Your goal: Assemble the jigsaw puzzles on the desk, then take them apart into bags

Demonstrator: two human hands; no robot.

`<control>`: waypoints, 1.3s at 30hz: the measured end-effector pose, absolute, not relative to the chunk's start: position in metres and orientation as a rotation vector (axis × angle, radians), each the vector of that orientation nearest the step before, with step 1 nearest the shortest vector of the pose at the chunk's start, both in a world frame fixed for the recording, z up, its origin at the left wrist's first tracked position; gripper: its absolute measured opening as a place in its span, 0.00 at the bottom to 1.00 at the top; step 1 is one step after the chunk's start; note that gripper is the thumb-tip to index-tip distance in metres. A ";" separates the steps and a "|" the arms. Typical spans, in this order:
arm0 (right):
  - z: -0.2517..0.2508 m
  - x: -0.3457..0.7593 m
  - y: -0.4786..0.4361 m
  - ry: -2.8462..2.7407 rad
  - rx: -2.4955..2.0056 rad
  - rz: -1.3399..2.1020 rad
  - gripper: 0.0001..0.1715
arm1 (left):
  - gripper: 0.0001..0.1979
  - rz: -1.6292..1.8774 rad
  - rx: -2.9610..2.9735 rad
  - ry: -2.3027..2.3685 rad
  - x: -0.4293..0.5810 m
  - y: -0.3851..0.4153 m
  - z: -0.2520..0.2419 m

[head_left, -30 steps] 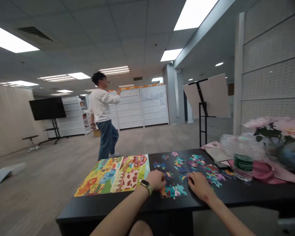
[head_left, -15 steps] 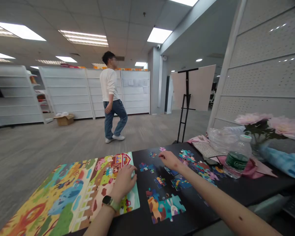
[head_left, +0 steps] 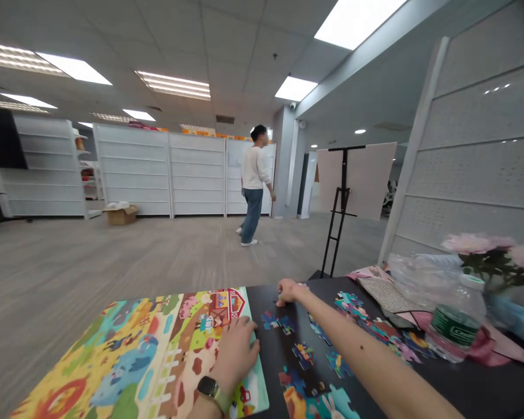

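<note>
My left hand (head_left: 238, 352) lies flat, fingers stretched out, on the right side of a colourful farm picture board (head_left: 131, 355). Near the table's far edge my right hand (head_left: 289, 291) reaches down with its fingers pinched together on a small jigsaw piece, mostly hidden under them. Just in front of that hand sit some blue jigsaw pieces (head_left: 277, 322). Closer to me are an orange-and-blue piece (head_left: 303, 355) and a joined section with a white rabbit (head_left: 332, 404). My right forearm covers part of the pieces in the middle.
More joined jigsaw pieces (head_left: 375, 329) spread over the right of the black table (head_left: 271, 355). Beyond them stand a water bottle (head_left: 456, 320), a plastic bag (head_left: 419, 276), cloth and pink flowers (head_left: 480, 244). A person (head_left: 254, 180) walks past an easel (head_left: 343, 203).
My right hand has moved slightly left and down onto a small piece at the far edge. My left hand stays on the board. The view has tilted up; the person has walked right.
</note>
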State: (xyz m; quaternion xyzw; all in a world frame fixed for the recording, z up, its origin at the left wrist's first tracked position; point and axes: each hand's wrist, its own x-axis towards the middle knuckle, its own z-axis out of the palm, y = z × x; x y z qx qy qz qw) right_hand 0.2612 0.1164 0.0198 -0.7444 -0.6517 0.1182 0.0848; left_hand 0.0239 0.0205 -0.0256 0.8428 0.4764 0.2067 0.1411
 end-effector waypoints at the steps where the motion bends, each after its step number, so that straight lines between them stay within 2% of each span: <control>1: 0.021 0.260 0.106 -1.941 -2.152 0.381 0.19 | 0.15 0.624 2.424 1.339 0.024 0.020 -0.026; 4: 0.014 0.253 0.066 -1.909 -1.914 0.450 0.18 | 0.19 0.778 2.357 1.139 0.030 0.016 -0.028; 7: -0.004 0.242 0.016 -1.855 -1.729 0.475 0.13 | 0.24 0.916 2.198 0.872 0.043 0.006 -0.028; 11: -0.021 0.238 -0.039 -1.833 -1.579 0.456 0.14 | 0.16 0.977 2.027 0.670 0.060 -0.004 -0.029; 14: -0.022 0.251 -0.063 -1.839 -1.557 0.349 0.16 | 0.10 0.969 1.999 0.691 0.063 -0.005 -0.033; 18: -0.024 0.274 -0.078 -1.862 -1.676 0.179 0.10 | 0.09 0.951 2.016 0.727 0.060 -0.003 -0.035; 25: -0.041 0.283 -0.075 -1.729 -1.930 -0.036 0.18 | 0.08 0.904 2.118 0.804 0.057 -0.003 -0.032; 39: -0.049 0.295 -0.069 -1.647 -1.965 -0.055 0.13 | 0.08 0.759 2.374 0.970 0.057 -0.003 -0.030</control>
